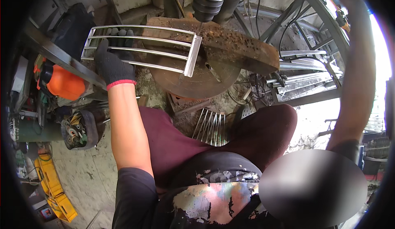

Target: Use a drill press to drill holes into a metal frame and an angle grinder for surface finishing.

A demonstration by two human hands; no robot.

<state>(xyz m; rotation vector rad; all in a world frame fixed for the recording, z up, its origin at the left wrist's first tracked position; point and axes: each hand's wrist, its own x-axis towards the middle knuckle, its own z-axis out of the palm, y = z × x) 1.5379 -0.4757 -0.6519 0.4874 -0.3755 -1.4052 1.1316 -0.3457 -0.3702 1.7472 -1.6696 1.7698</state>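
Observation:
My left hand point(115, 60), in a dark glove with a red cuff, is closed around a shiny metal grille point(158, 54) of several slightly curved bars joined to a flat end bar. The grille's right end lies by a worn, pitted block point(242, 50) on a round drill press table point(181, 85). Above that end hangs the drill chuck point(208, 4), its thin bit pointing down close to the end bar; whether they touch I cannot tell. My right forearm point(356, 72) reaches up along the right side, and its hand lies beyond the top edge.
Steel frames and a stack of metal bars point(304, 80) stand on the right. Another barred metal piece point(210, 126) is below the table, between my knees. At left are an orange container point(68, 82), a bin of scrap parts point(80, 130) and a yellow case point(53, 188).

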